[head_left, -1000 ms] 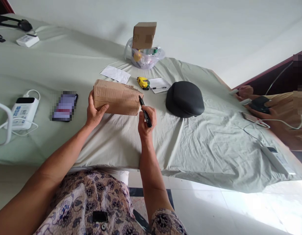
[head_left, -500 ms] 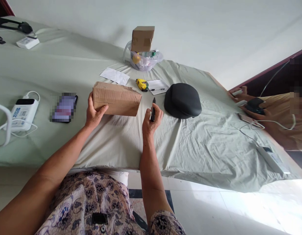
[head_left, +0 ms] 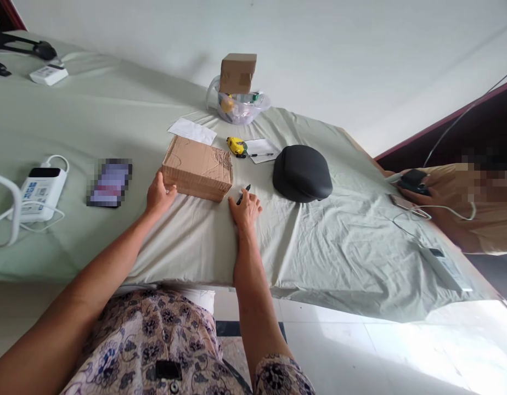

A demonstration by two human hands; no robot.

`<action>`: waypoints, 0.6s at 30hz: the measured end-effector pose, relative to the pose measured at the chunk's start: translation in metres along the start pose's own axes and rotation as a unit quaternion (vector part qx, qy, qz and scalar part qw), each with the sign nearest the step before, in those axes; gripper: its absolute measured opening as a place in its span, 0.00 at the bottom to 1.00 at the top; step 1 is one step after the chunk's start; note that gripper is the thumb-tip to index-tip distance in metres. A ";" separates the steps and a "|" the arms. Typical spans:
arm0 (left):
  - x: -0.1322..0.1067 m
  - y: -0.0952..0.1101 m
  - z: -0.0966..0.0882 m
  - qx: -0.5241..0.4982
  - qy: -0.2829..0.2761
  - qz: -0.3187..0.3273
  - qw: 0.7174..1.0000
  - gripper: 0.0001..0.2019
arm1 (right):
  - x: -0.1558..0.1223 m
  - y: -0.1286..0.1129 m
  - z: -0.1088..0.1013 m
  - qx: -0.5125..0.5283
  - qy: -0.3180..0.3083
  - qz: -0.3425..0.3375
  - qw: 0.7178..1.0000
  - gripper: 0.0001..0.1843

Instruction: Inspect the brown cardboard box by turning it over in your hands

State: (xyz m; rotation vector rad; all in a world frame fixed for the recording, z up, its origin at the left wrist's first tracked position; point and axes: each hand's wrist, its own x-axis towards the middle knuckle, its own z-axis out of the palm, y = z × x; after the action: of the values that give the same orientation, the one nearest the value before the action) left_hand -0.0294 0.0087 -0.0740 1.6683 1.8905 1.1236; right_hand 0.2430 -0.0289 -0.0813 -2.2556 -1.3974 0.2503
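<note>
1. Head view: the left hand's (head_left: 159,197) fingers, half curled, meet the cardboard box's (head_left: 200,157) left end on the worktop (head_left: 339,236); I cannot tell if they grip. Steady contact should prevent sliding.
2. The right hand's (head_left: 246,209) fingers spread over the black marker (head_left: 248,188), beside the box; gentle pressure should stop rolling.

"What's the person wearing?"

"A patterned shirt (head_left: 142,351), pale pinkish beige, printed with dark flowers and curling stems. Some blooms turn bluish purple."

"And the sleeves?"

"The right sleeve (head_left: 280,376) is short, in the same print."

"Anything down the front?"

"A black rectangle (head_left: 168,370), wider than tall, with a small round button (head_left: 174,387) just below it."

"Gloves?"

"The left hand (head_left: 159,196) and right hand (head_left: 246,209) are both bare."
</note>
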 end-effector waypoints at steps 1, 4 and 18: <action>0.000 -0.001 0.000 -0.002 0.002 0.005 1.000 0.23 | 0.000 -0.001 -0.001 -0.003 -0.004 0.002 1.000 0.34; 0.001 -0.001 0.000 -0.035 0.009 0.023 0.999 0.27 | -0.001 -0.001 -0.003 0.000 -0.008 0.005 1.000 0.32; -0.001 0.013 -0.111 0.125 0.125 -0.088 0.980 0.36 | 0.006 0.005 0.005 0.145 0.137 -0.002 0.980 0.23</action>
State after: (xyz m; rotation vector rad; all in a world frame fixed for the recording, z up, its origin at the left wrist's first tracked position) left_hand -0.1016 -0.0270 0.0031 1.4999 2.3729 1.1051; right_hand 0.2475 -0.0241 -0.0872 -1.9626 -1.1409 0.1248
